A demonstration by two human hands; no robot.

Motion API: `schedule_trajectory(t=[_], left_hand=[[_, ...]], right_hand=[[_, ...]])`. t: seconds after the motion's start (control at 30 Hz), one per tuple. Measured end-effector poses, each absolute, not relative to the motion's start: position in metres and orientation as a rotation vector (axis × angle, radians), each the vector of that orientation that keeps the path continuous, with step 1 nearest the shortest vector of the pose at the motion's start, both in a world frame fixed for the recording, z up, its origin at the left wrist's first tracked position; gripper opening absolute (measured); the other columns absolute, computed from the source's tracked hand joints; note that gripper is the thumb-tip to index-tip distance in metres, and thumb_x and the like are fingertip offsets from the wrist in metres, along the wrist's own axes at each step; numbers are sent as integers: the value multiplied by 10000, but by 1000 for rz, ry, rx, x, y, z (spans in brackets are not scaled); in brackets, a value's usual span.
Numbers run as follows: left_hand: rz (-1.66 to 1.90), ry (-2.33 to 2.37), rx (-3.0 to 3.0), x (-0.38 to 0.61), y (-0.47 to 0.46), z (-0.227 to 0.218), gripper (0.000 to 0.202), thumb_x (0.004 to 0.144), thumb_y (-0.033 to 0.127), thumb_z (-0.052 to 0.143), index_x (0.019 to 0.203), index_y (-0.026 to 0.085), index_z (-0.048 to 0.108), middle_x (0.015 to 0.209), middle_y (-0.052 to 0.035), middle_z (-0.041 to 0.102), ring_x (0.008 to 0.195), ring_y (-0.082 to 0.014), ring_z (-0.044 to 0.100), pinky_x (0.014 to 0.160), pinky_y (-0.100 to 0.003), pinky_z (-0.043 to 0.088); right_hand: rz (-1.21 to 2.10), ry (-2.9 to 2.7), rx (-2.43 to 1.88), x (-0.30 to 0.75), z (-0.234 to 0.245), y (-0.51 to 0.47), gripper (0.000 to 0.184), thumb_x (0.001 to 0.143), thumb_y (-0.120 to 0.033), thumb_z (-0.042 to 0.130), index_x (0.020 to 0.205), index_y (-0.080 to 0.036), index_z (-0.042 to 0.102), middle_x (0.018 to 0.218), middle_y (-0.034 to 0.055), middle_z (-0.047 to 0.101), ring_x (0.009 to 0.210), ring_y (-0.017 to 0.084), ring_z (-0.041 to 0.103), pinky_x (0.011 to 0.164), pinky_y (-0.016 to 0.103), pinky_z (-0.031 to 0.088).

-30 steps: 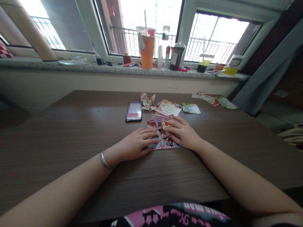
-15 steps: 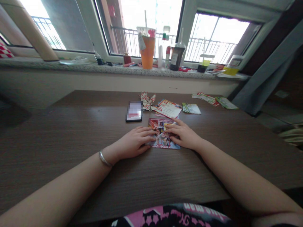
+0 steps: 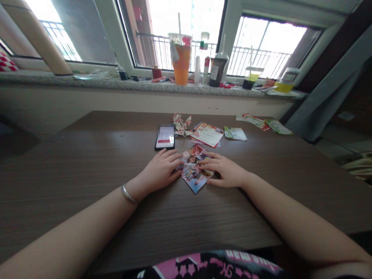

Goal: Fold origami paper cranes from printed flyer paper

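Note:
A colourful printed paper square (image 3: 193,172) lies on the brown wooden table (image 3: 87,162), turned so one corner points toward me. My left hand (image 3: 161,170) rests on its left edge, fingers stretched flat and pressing down. My right hand (image 3: 225,172) lies on its right side, fingers extended flat over the paper. A silver bangle (image 3: 128,195) sits on my left wrist.
A phone (image 3: 165,138) lies just beyond my left hand. A folded paper crane (image 3: 181,124), a flyer (image 3: 207,133) and more leaflets (image 3: 235,133) lie further back. On the windowsill stand an orange drink cup (image 3: 181,58), a dark cup (image 3: 217,69) and small bottles.
The paper has been turned from lying square to lying corner-forward, like a diamond. Both hands stayed on it and shifted slightly with the turn.

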State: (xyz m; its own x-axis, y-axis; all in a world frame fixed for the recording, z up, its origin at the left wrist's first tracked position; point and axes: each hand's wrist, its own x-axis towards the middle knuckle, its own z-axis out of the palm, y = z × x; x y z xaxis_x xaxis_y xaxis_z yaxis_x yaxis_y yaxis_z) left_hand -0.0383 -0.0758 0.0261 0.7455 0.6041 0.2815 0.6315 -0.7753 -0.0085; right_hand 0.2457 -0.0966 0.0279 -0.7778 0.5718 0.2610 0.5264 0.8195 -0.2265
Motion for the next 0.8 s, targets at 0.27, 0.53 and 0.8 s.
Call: schedule_trajectory(t=[0.27,0.53,0.8], left_hand=[[-535,-650,-2968,-33,-79,29,326,930,194,482,1232,244,593,1319,-48,601,1302,-228,471,1125,-485,301],[-467,-516,-3071,-31,-82,34,337,956,329,502,1282,273,560,1283,-28,629,1227,-213,533,1106,-441,321],[-423,-564,-3077,-32,-83,34,362,940,334,513,1291,253,547,1276,-36,633,1198,-228,557,1052,-441,370]], right_hand=[[169,-2686,-848,241,32,-100,427,867,-416,611,1235,-199,627,1257,67,651,1282,260,480,1065,457,405],[164,-2695,-769,239,33,-99,344,904,-366,578,1204,-208,637,1260,89,645,1183,213,570,1008,410,454],[60,-2689,-863,236,35,-104,259,945,-315,499,1100,-222,685,1150,54,699,1073,192,625,936,350,488]])
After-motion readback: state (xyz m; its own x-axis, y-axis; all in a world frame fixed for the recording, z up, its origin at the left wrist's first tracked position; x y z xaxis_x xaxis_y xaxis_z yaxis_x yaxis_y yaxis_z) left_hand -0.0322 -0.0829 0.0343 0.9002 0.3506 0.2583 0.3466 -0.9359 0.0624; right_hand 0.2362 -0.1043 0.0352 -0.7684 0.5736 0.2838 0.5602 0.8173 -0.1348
